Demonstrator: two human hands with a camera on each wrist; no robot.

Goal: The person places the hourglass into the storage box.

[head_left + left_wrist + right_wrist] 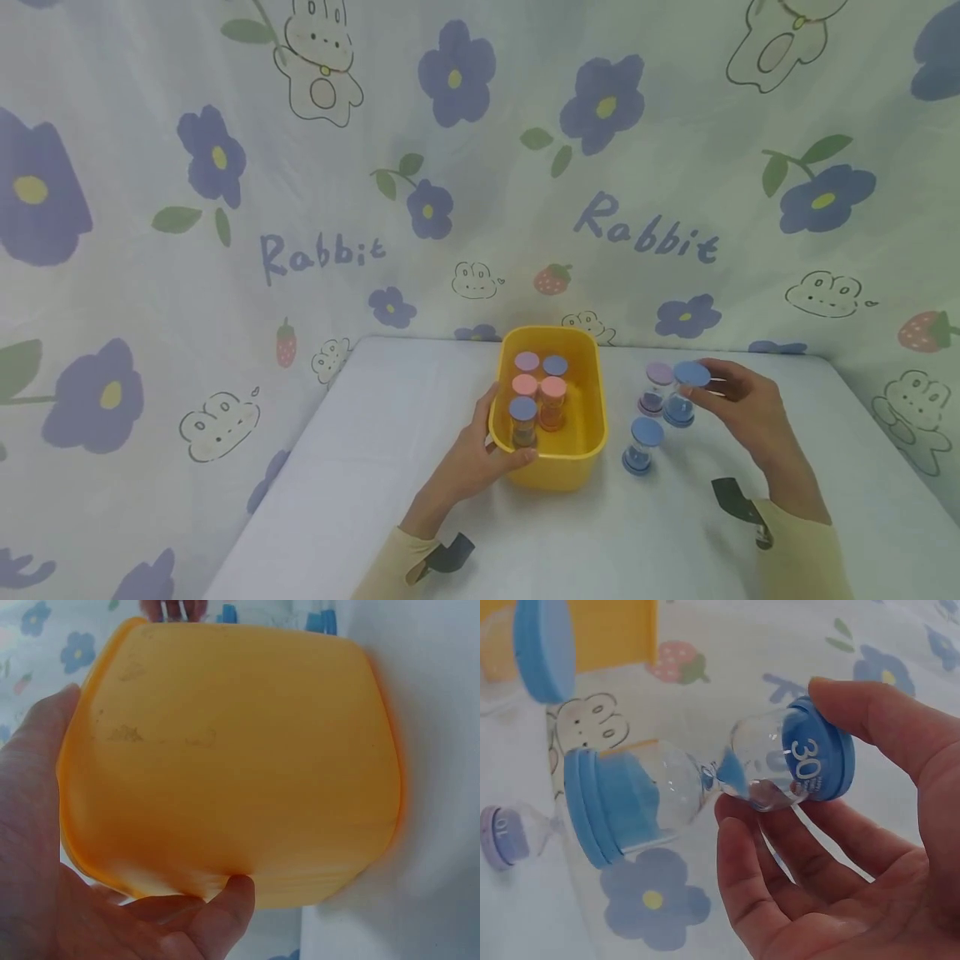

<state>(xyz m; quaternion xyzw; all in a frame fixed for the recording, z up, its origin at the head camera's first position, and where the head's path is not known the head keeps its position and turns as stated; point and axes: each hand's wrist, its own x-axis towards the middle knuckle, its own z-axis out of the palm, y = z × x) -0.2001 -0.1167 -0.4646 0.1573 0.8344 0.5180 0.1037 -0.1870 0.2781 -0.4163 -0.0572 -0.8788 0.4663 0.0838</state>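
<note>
My left hand (476, 454) grips the near left corner of a yellow plastic bin (558, 473), thumb at the rim and fingers along its side. Inside stand several sand timers, among them a pink-capped one (553, 387) and a blue-capped one (522, 408). My right hand (753, 408) holds a larger blue sand timer (682, 787) marked 30 by its upper end, thumb on the cap and fingers beneath. Whether its base touches the table cannot be told. Beside it are a purple sand timer (656, 387) and, nearer me, another blue sand timer (643, 444).
The white-covered table (360, 467) extends around the bin. Behind it hangs a curtain (495, 167) printed with flowers and rabbits, close to the table's back edge. A dark strap (450, 554) is at the left cuff, another dark strap (735, 500) at the right.
</note>
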